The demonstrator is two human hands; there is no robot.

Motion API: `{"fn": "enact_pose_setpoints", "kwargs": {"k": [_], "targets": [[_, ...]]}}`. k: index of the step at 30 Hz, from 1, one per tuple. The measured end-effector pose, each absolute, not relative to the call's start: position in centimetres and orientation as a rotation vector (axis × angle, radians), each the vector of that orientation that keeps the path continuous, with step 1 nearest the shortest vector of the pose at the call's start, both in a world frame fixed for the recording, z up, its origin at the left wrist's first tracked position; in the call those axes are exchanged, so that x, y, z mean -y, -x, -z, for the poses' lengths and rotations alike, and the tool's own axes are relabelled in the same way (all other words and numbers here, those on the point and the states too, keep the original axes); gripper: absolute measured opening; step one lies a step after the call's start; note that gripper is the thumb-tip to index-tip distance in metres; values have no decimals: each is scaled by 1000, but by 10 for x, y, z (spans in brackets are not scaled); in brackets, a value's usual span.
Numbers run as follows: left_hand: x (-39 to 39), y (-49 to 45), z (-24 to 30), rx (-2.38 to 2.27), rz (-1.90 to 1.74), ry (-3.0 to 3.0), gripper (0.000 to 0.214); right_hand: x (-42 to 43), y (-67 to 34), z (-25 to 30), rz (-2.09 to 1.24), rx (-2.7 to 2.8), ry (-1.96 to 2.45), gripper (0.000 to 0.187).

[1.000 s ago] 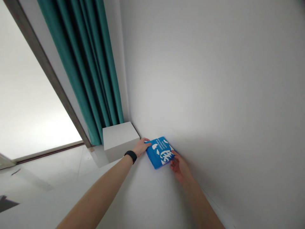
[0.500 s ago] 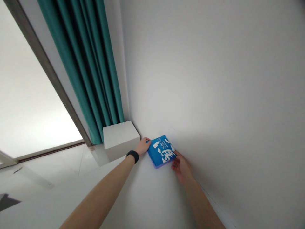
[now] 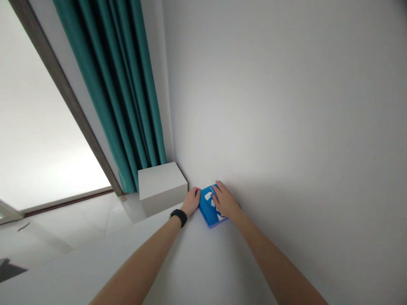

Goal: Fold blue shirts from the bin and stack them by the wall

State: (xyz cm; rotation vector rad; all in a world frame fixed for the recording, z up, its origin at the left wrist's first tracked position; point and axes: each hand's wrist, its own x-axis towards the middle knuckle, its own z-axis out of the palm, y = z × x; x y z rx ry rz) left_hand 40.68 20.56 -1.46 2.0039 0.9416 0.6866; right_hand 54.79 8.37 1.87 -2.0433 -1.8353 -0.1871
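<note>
A flat, square blue packet (image 3: 208, 212) with white lettering and white shapes lies on the white surface against the wall; whether it is folded cloth or wrapped goods I cannot tell. My left hand (image 3: 191, 201), with a black band on the wrist, is closed on the packet's left edge, its fingertips partly hidden. Across the top of the packet rests my right hand (image 3: 225, 201), palm down with fingers stretched and somewhat spread. It covers much of the print and the right side.
A white cabinet (image 3: 163, 181) stands in the corner just left of my left hand. Behind it hangs a long green curtain (image 3: 117, 84) beside a bright window (image 3: 41, 110). The plain wall (image 3: 270, 106) rises directly behind the packet. Pale glossy floor (image 3: 79, 224) shows at lower left.
My right hand has moved from the packet's right edge up and left onto its top, fingers now laid over the print. My left hand stays at the left edge.
</note>
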Motion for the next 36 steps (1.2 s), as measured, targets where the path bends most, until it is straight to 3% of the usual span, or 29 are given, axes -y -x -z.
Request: {"fn": "enact_pose_setpoints", "kwargs": {"k": [11,17,36], "targets": [[-207,-407,26,-901,-733,-2019,24,-106,-572,12,-12,1951,2094,59],[-225,-388,25,-936,-726,-1990,41,-94,-557,-2,50,1961,2115,62],[-167,-334,34,-781,-796,-2413,32,-89,-532,-1,42,1978,2306,63]]}}
